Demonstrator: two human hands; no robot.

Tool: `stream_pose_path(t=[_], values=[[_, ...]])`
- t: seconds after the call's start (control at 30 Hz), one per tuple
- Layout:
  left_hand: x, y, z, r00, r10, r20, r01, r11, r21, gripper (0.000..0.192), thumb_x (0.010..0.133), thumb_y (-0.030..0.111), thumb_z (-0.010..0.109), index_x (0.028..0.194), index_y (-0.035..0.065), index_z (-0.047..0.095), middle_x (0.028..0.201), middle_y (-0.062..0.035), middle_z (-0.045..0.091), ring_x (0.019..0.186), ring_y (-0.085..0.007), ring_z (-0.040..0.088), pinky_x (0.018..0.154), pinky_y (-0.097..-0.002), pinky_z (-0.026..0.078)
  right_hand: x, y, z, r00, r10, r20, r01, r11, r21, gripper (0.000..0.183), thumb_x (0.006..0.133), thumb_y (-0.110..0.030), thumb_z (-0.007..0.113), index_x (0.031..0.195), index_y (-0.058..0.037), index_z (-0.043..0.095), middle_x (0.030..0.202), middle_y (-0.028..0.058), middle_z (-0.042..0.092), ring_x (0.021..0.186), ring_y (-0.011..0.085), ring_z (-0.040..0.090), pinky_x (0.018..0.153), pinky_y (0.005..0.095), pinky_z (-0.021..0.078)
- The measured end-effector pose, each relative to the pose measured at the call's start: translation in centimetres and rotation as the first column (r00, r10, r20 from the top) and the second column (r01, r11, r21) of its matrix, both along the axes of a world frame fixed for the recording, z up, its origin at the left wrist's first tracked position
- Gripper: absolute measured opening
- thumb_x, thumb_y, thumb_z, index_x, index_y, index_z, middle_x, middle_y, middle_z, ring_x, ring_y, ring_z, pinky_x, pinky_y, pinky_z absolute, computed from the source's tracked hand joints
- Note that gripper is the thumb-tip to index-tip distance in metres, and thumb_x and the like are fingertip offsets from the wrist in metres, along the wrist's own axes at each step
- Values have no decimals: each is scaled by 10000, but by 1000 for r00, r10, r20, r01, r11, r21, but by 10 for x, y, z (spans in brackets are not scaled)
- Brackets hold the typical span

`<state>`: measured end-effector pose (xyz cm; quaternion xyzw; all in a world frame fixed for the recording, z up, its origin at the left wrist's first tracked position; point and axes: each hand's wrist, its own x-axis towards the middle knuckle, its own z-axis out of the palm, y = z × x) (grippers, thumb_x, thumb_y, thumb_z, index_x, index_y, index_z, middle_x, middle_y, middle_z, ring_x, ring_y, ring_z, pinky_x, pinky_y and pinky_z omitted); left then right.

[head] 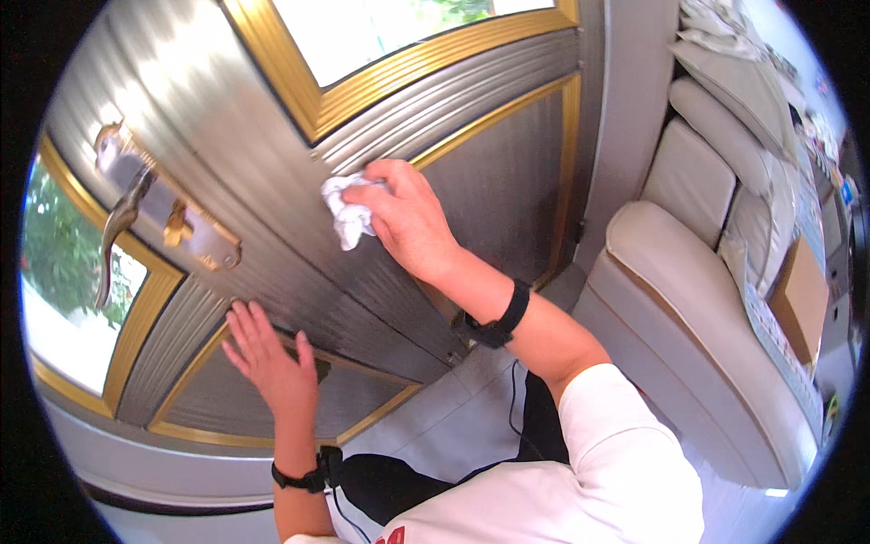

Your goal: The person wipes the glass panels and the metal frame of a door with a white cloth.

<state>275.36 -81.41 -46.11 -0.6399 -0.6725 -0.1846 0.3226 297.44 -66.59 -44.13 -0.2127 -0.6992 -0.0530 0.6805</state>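
A crumpled white cloth or tissue [350, 211] is gripped in my right hand [411, 221], close against the ribbed band of a brushed-metal door [258, 197] with gold trim. Whether the cloth presses on the metal is hard to tell. My left hand [275, 360] is held with fingers apart at the lower left panel of the door, its fingertips near the panel's gold frame [197, 374]. It holds nothing. Up and to the left of it is the lock plate [207, 234], bearing a curved lever handle [122, 217] and a brass thumb-turn key or knob [177, 224].
Glass panes [81, 272] are set in gold frames on the door. To the right stands a beige leather sofa [669, 285] with cushions [741, 95] and a cardboard box [802, 299]. Black straps with cables circle both wrists; one cable [514, 401] hangs above the tiled floor [435, 435].
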Motion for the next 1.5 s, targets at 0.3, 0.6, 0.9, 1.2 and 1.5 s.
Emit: stream_pose_path(t=[0.3, 0.6, 0.9, 1.2, 1.5], values=[[-59, 11, 36, 970, -88, -227, 153, 945, 289, 630, 963, 270, 424, 1471, -8, 179, 1534, -219, 170, 1419, -384, 156, 1126, -542, 53, 200, 104, 9, 845, -469, -257, 429, 882, -197, 331, 745, 102, 559, 1029, -63, 597, 1020, 135, 525, 938, 333, 559, 816, 367, 467], [-68, 24, 28, 939, 28, -343, 114, 916, 385, 625, 1009, 395, 287, 1480, 4, 162, 1548, -190, 145, 1431, -341, 141, 1133, -511, 80, 132, 91, 42, 880, -350, -321, 357, 933, -39, 285, 769, -9, 596, 1041, -87, 562, 997, 152, 520, 954, 353, 538, 820, 438, 440], [-73, 32, 24, 931, 55, -362, 100, 913, 395, 641, 1001, 417, 274, 1477, 4, 157, 1538, -209, 158, 1418, -382, 162, 1131, -523, 82, 233, 135, 40, 805, -565, -182, 590, 795, 143, 293, 709, -31, 618, 991, -100, 575, 969, 118, 566, 920, 330, 540, 777, 430, 432], [-74, 31, 25, 920, 88, -383, 81, 912, 402, 636, 1009, 432, 250, 1493, 37, 130, 1552, -180, 131, 1429, -362, 135, 1133, -523, 85, 310, 198, 6, 709, -603, -366, 428, 780, -457, 266, 821, -6, 548, 1086, -13, 533, 1059, 214, 554, 996, 406, 532, 870, 471, 425], [-70, 29, 27, 913, 76, -402, 101, 910, 402, 641, 1004, 423, 262, 1479, 8, 151, 1536, -200, 173, 1415, -380, 173, 1130, -526, 101, 299, 190, 56, 676, -635, -375, 619, 765, -178, 278, 884, -72, 479, 1143, -21, 566, 1130, 187, 591, 1065, 335, 556, 907, 422, 434]])
